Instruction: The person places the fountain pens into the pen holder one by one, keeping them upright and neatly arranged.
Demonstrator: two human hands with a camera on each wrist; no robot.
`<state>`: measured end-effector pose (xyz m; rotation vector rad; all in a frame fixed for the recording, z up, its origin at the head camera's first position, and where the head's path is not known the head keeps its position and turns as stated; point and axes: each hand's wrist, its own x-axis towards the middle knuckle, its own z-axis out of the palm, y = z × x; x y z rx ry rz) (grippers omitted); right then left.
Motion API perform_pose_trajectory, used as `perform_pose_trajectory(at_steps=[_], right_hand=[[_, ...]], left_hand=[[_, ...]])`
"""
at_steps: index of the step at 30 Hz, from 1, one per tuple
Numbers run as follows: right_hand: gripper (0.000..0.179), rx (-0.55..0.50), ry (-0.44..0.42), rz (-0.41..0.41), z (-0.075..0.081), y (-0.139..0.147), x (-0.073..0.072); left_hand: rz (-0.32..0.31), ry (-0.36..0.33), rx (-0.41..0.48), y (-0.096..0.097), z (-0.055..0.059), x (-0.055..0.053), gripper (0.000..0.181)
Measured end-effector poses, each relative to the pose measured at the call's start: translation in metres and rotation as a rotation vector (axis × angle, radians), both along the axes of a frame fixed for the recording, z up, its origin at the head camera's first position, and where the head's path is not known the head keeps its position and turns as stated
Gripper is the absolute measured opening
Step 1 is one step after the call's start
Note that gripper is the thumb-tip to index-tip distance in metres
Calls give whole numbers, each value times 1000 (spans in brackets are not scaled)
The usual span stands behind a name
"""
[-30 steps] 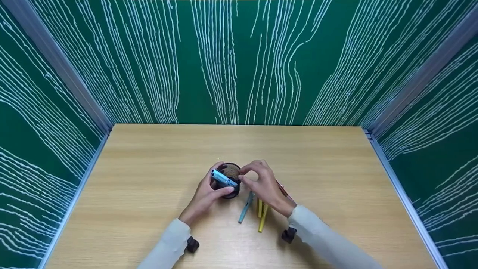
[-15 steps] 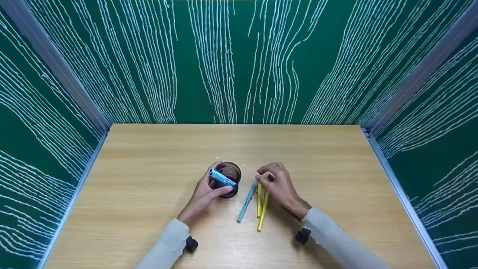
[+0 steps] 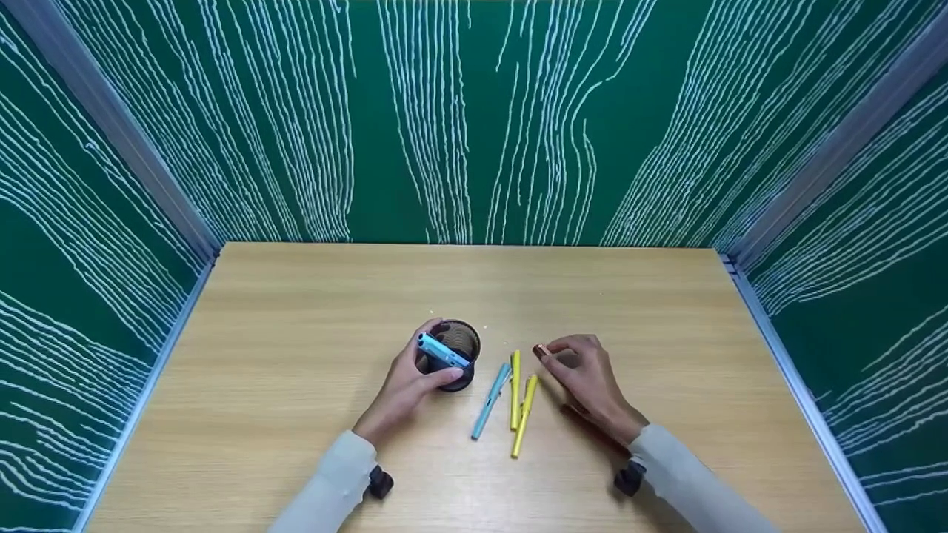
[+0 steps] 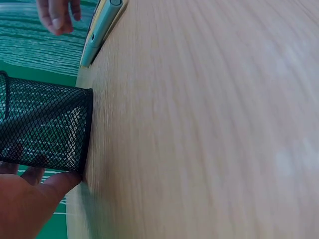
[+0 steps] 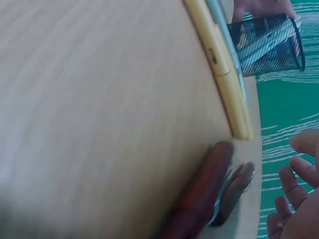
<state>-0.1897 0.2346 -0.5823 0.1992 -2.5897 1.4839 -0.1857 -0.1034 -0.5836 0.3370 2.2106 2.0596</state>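
Note:
My left hand [image 3: 407,389] grips a black mesh pen cup [image 3: 461,342] that stands upright on the table. Light blue pens [image 3: 442,350] lean inside it; their exact number is hard to tell. Over to the right, my right hand [image 3: 592,381] hovers just above the table. Its fingers [image 5: 293,181] are loosely bent and hold nothing in the right wrist view. Below it lie a dark red pen [image 5: 204,191] and a brown pen [image 5: 234,194] with a clip, mostly hidden by the hand from above.
Between the hands, a light blue pen [image 3: 490,401] and two yellow pens [image 3: 515,392] lie side by side on the wooden table [image 3: 333,296]. Green panels [image 3: 481,126] with white wavy lines wall in the back and sides.
My right hand has moved from the cup's rim to the right, past the yellow pens, uncovering them and the end of a brown pen. The left hand and cup stay put.

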Motion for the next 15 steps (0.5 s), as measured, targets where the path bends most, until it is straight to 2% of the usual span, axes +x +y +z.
perform_pose_trajectory(at_steps=[9,15], right_hand=[[15,81,76,-25,-23,12,3],[15,108,53,-20,-27,16,1]], left_hand=[[1,-12,14,0,-1,0,91],[0,-20,4,0,-1,-1,92]])
